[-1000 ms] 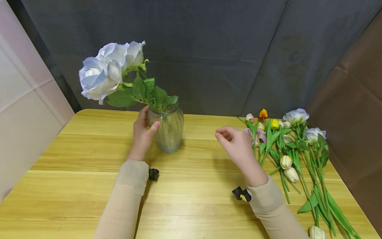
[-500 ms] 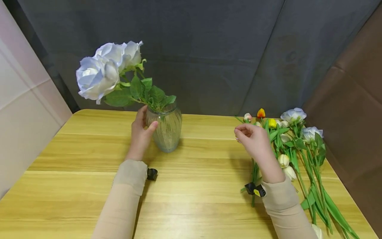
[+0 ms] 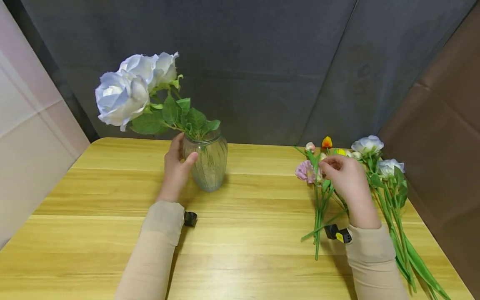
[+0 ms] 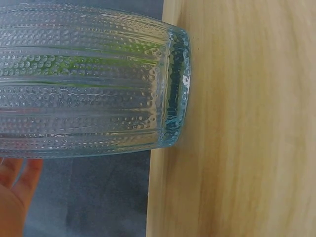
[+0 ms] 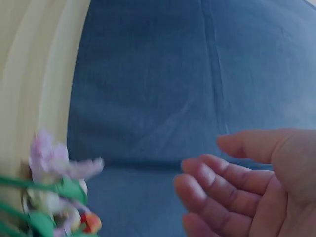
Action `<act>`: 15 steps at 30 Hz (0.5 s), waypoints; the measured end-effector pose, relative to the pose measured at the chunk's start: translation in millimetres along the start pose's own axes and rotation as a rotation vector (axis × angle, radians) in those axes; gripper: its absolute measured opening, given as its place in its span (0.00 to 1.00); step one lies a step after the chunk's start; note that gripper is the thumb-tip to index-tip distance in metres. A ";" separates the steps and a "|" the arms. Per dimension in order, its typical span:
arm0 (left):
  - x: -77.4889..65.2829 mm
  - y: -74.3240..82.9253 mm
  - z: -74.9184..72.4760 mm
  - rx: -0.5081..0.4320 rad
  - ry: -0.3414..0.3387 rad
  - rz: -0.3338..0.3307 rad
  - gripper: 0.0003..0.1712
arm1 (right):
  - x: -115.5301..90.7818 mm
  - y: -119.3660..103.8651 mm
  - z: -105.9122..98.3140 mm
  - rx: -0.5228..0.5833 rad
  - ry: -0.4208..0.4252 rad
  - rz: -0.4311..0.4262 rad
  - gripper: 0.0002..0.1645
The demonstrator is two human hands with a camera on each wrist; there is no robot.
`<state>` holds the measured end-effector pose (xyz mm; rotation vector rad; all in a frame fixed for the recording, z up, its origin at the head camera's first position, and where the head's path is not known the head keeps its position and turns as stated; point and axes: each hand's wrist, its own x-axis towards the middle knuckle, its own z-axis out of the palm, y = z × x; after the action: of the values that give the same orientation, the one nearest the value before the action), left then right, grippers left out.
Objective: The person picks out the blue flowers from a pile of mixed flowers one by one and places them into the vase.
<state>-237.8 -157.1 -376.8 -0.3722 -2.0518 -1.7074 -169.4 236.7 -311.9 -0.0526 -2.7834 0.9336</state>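
My left hand (image 3: 177,175) grips the clear ribbed glass vase (image 3: 210,166) round its upper side, thumb in front and fingers behind. Large pale blue roses (image 3: 123,96) stand in it, leaning left over the hand, with green leaves (image 3: 195,118) at the mouth. Close up in the left wrist view, the vase (image 4: 89,89) has a bumpy surface, and green stems show through. Over the loose flowers at the right hovers my right hand (image 3: 348,179), nearest a pinkish-purple flower (image 3: 305,171). Its fingers (image 5: 215,197) are loosely bent and hold nothing in the right wrist view.
Several tulips, among them an orange one (image 3: 327,142), lie at the back right of the wooden table (image 3: 243,250). Two more pale blue roses (image 3: 390,167) lie at the far right, their long stems pointing toward the front. A dark cloth (image 3: 255,75) hangs behind.
My right hand has moved right, from beside the flowers to above them, covering some tulips and uncovering the purple flower. The left hand keeps its hold on the vase.
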 end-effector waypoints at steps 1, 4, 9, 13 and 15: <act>-0.1 0.1 -0.1 -0.001 -0.004 -0.005 0.57 | 0.1 2.7 -3.4 -0.019 0.006 0.015 0.20; -0.1 0.0 -0.1 0.006 -0.011 -0.003 0.57 | 0.5 13.5 -13.8 -0.085 0.020 0.061 0.20; 0.1 0.4 0.0 0.018 -0.018 -0.009 0.56 | 0.0 36.9 -28.6 -0.177 0.055 0.160 0.19; 0.0 0.7 0.1 0.035 -0.017 -0.010 0.50 | -0.5 56.0 -37.8 -0.209 0.069 0.222 0.18; -0.1 1.2 0.1 0.040 -0.017 -0.007 0.47 | -0.8 62.6 -40.5 -0.203 0.063 0.244 0.18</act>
<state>-237.2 -156.8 -375.8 -0.3684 -2.0985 -1.6695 -162.3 310.7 -318.1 -0.4534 -2.8448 0.6805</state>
